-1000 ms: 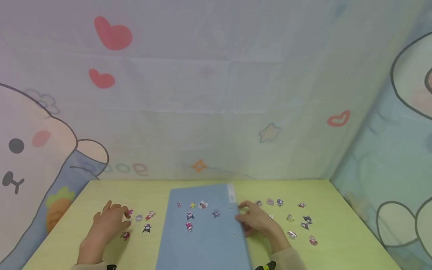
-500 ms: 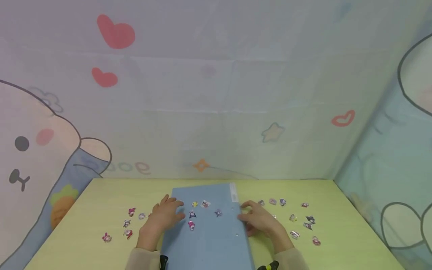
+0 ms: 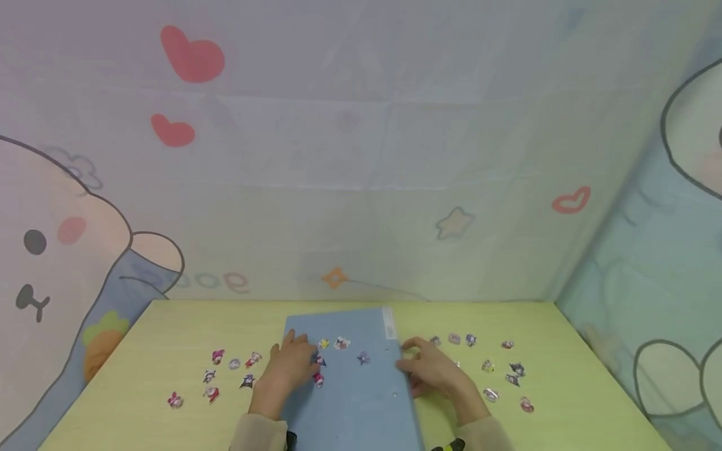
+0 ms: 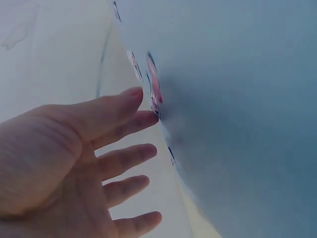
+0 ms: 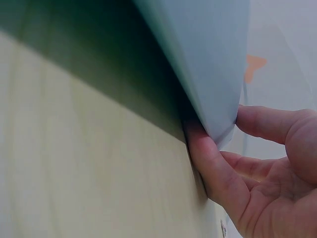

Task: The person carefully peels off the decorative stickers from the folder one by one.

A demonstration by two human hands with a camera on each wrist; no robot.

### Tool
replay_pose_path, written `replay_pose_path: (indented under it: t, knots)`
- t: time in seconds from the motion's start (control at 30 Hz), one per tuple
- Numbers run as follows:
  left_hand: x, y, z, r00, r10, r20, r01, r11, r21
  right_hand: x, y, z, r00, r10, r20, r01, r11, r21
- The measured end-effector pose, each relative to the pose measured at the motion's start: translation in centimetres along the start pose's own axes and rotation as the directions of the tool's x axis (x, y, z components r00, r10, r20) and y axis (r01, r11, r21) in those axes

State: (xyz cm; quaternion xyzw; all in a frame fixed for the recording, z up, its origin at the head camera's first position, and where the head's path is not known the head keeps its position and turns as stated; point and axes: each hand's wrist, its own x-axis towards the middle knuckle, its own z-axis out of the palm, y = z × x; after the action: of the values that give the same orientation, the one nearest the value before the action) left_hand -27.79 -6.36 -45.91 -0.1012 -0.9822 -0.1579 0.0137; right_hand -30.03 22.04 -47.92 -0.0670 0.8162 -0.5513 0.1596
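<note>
A blue folder (image 3: 361, 413) with a white strip at its top right corner lies in the middle of the table. Several small cartoon stickers are on it, among them a pink one (image 3: 318, 379) and a yellow one (image 3: 324, 343). My left hand (image 3: 290, 364) hovers over the folder's left part, fingertips close to the pink and dark stickers. In the left wrist view its fingers (image 4: 126, 159) are extended, with thumb and index apart; nothing held shows there. My right hand (image 3: 431, 368) pinches the folder's right edge, thumb on top and a finger (image 5: 203, 144) under it.
Several loose stickers lie on the pale yellow table (image 3: 186, 338) left of the folder, such as a red one (image 3: 211, 394). More lie to the right, including a dark one (image 3: 517, 369). A printed cloth (image 3: 361, 156) hangs behind the table.
My left hand has moved right from the loose stickers onto the folder, uncovering stickers at the left. My right hand stays at the folder's edge.
</note>
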Motion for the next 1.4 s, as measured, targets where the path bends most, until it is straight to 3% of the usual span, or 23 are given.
replay_pose_path:
  t: [0.37, 0.77, 0.9, 1.4]
  knots:
    - [0.02, 0.32, 0.26, 0.990, 0.083, -0.117, -0.080, 0.996, 0.031, -0.05, -0.01, 0.17, 1.000, 0.020, -0.010, -0.020, 1.000, -0.004]
    - [0.49, 0.36, 0.39, 0.974, 0.123, -0.190, -0.111, 0.991, 0.071, 0.17, -0.05, -0.05, 0.999, 0.027, -0.018, -0.027, 1.000, 0.003]
    - [0.49, 0.43, 0.42, 0.972, 0.122, -0.201, -0.105, 0.990, 0.092, 0.18, -0.05, -0.02, 1.000, 0.023, -0.015, -0.023, 1.000, -0.002]
    - [0.24, 0.05, -0.23, 0.975, 0.080, -0.206, -0.071, 0.996, 0.050, -0.11, -0.18, 0.11, 0.999, 0.026, -0.022, -0.027, 1.000, -0.014]
